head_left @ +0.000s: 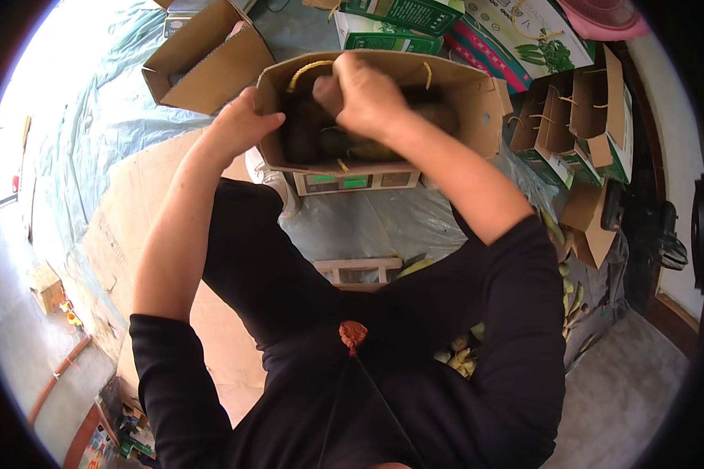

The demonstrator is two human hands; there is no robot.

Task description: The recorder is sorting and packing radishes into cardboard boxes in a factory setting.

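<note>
A long open cardboard box [485, 117] stands in front of me on a weighing scale with green displays [339, 180]. Inside are dark, rounded, elongated things [332, 144], too shadowed and blurred to name. My left hand [242, 125] is closed on the box's left edge, the thumb lying over the rim. Over the far side, my right hand [364, 98] is curled and partly smeared by motion. A yellow rope handle [309, 69] on the far wall runs up to its fingers; whether they grip the rope is unclear.
Another open cardboard box [207, 59] sits at the far left. Several narrow open boxes [555, 117] stand to the right, and green-white printed cartons [399, 23] lie behind. By my legs are a low wooden stool [360, 271] and yellow-green scraps [461, 362]. Plastic sheeting [121, 94] covers the floor.
</note>
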